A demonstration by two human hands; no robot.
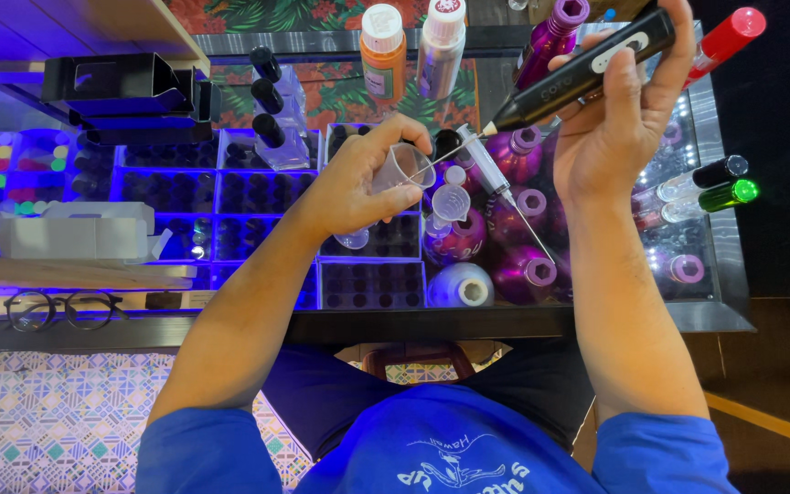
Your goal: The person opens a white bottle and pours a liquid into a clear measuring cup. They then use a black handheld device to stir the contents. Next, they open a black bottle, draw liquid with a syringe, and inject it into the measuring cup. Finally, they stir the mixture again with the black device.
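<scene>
Clear plastic cup (401,166) is gripped in the left hand (358,187), tilted on its side above the compartment trays near the middle of the desk (505,322). A black handheld mixer (587,69) is clasped in the right hand (619,119), its thin wire shaft (445,155) reaching into the cup's mouth. Just beside the cup, a syringe (491,174) is propped among purple bottles (523,210), and a small funnel (450,199) is seated on one of them. Toward the far edge, an orange bottle (383,55) and a grey bottle (441,50) are stood upright. Black-framed glasses (61,309) are laid at the near left edge.
</scene>
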